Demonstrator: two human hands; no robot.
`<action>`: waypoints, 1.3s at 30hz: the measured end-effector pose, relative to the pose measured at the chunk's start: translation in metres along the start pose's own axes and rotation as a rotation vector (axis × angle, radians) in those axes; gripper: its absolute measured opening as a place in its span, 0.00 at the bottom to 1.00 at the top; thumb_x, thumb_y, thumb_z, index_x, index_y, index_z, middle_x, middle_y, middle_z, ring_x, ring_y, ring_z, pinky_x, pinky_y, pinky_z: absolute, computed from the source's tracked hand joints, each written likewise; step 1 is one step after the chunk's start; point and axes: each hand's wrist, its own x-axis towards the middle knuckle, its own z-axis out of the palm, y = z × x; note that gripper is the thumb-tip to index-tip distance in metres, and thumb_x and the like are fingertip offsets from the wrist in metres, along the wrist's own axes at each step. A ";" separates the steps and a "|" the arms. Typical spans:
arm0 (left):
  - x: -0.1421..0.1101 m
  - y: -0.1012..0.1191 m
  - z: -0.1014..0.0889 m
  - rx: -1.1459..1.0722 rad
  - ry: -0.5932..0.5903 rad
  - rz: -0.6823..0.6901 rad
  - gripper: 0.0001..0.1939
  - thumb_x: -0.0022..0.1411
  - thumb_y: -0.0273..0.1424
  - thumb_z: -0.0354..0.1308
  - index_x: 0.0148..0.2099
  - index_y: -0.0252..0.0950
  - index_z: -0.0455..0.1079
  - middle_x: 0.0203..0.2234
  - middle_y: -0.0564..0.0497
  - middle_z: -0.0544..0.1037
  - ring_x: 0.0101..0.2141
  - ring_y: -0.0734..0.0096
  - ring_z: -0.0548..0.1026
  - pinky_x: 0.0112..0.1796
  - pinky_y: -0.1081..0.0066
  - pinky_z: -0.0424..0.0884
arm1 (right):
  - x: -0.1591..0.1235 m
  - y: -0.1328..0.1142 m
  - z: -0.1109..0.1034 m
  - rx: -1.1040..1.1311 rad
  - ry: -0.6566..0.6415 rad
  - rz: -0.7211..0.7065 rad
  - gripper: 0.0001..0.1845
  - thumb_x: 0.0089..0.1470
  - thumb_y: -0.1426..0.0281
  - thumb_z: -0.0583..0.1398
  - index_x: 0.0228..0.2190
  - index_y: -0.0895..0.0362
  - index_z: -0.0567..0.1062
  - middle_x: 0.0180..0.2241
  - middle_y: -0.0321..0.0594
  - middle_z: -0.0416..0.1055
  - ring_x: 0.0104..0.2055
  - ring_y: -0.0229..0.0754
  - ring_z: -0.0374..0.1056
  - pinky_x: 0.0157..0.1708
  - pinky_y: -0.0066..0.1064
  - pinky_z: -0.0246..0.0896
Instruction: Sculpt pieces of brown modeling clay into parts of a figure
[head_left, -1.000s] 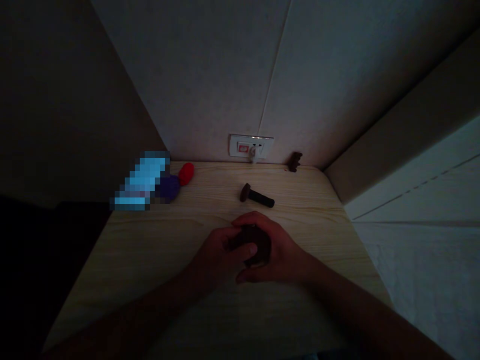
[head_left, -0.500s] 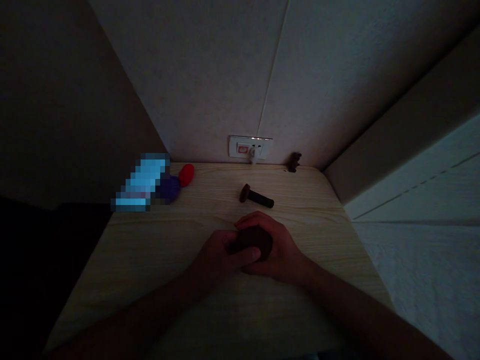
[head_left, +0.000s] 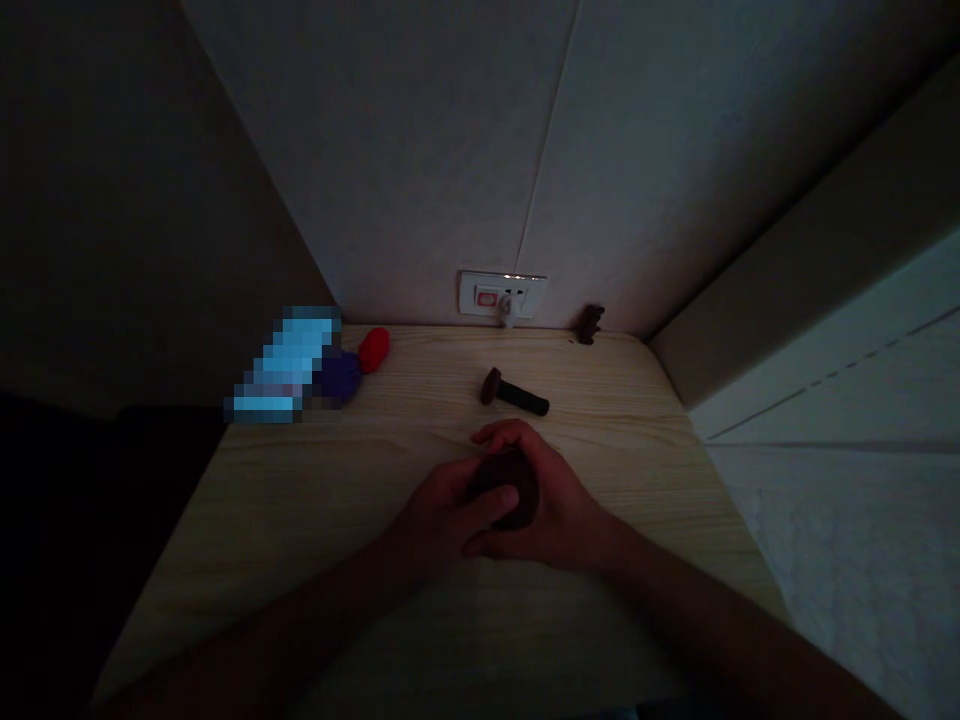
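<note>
The scene is very dim. Both my hands meet over the middle of a light wooden table (head_left: 300, 520). Between them sits a dark brown rounded object (head_left: 510, 485). My right hand (head_left: 551, 500) cups it from the right with fingers curled over its top. My left hand (head_left: 442, 515) grips it from the left, thumb across its front. A dark brown T-shaped piece with a black handle (head_left: 515, 394) lies on the table just beyond my hands, untouched.
At the table's back left lie a red object (head_left: 373, 348), a purple object (head_left: 339, 376) and a blurred light-blue patch (head_left: 286, 364). A small dark brown piece (head_left: 590, 323) rests against the wall at back right. A wall socket (head_left: 502, 294) holds a white plug.
My hands have shifted their hold on the dark rounded object slightly, and it has turned a little between them. The other things have not moved.
</note>
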 end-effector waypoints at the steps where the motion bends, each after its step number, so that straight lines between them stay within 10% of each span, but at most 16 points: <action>1: 0.000 0.000 0.000 0.004 -0.001 0.005 0.12 0.56 0.36 0.66 0.38 0.33 0.76 0.28 0.53 0.76 0.30 0.72 0.72 0.32 0.73 0.67 | 0.001 -0.001 -0.001 -0.040 -0.030 -0.014 0.45 0.34 0.65 0.79 0.52 0.49 0.66 0.50 0.41 0.69 0.48 0.47 0.70 0.48 0.39 0.70; 7: 0.001 0.000 -0.004 0.059 -0.068 -0.023 0.11 0.53 0.36 0.66 0.32 0.32 0.75 0.24 0.52 0.76 0.26 0.71 0.72 0.30 0.72 0.67 | 0.007 -0.008 -0.010 -0.120 -0.190 -0.132 0.44 0.36 0.62 0.78 0.55 0.50 0.72 0.54 0.44 0.69 0.57 0.52 0.68 0.58 0.45 0.64; 39: -0.002 0.005 0.004 0.091 0.018 -0.032 0.09 0.54 0.35 0.63 0.32 0.34 0.75 0.26 0.52 0.76 0.31 0.67 0.73 0.34 0.68 0.69 | 0.006 -0.008 0.003 -0.184 -0.093 -0.115 0.42 0.34 0.57 0.78 0.51 0.53 0.73 0.45 0.42 0.75 0.46 0.49 0.73 0.48 0.41 0.69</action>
